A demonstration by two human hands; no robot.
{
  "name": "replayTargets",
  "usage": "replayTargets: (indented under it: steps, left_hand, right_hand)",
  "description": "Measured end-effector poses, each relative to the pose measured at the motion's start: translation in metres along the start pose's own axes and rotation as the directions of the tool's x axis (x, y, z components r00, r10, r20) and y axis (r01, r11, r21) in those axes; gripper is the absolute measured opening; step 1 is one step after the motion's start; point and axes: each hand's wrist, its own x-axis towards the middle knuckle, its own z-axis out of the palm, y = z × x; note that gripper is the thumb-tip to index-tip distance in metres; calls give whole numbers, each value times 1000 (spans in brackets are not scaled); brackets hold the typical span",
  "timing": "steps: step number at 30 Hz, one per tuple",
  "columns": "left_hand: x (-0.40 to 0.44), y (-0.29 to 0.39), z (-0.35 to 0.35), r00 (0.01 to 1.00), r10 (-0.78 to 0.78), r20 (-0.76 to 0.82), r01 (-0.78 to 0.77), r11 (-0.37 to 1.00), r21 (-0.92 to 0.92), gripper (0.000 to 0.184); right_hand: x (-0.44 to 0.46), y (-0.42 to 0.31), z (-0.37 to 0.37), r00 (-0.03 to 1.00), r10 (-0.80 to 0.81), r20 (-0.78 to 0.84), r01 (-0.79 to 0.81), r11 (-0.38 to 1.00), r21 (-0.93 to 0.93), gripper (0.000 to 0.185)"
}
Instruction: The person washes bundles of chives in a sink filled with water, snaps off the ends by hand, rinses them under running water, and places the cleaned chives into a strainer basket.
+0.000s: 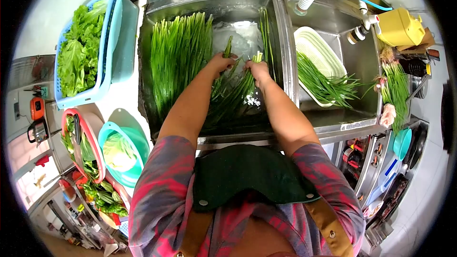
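Both hands reach into the water of the left basin (204,4), forearms coming in over its near rim. The left hand (223,63) is closed around a few green stalks (229,44), whose ends poke up above the fingers. Just beside it, near the middle of the basin, the right hand (258,70) grips a bunch (243,88) of chives close to the pale cut ends; the leaves slant down and leftward into the water. A thick row of chives (180,52) lies along the basin's left side, pale ends toward the far wall, and a few strands (265,33) lie by its right wall. In the right basin (351,62), a pale basket (328,50) holds more chives, their leaves spilling over its near right edge. Spring onions (396,83) lie right of that basin, near a yellow jug (400,27). On the tabletop (124,101) at left, a blue basket (112,33) of lettuce (78,50) stands above a red basket (97,162) and a green bowl (140,145) with cabbage (119,152).
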Motion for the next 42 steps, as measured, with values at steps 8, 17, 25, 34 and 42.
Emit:
replayTargets:
  steps: [8, 17, 25, 34, 42]
  left_hand:
    - [4, -19, 8, 992, 106, 64, -109, 994, 33, 27]
    - [-20, -5, 1, 990, 80, 114, -59, 982, -179, 31]
    - [-5, -14, -2, 973, 202, 115, -219, 961, 171, 48]
    - [-4, -10, -5, 976, 177, 130, -187, 980, 64, 47]
    - [-22, 8, -13, 979, 96, 180, -99, 995, 6, 30]
  right_hand:
    - [-36, -24, 2, 987, -46, 154, 45, 999, 7, 23]
    - [-8, -5, -1, 960, 45, 278, -115, 964, 242, 39]
    - [6, 4, -3, 979, 3, 203, -47, 976, 214, 57]
    - [9, 9, 1, 977, -184, 109, 168, 976, 137, 15]
    - [-4, -4, -2, 988, -57, 141, 21, 969, 246, 24]
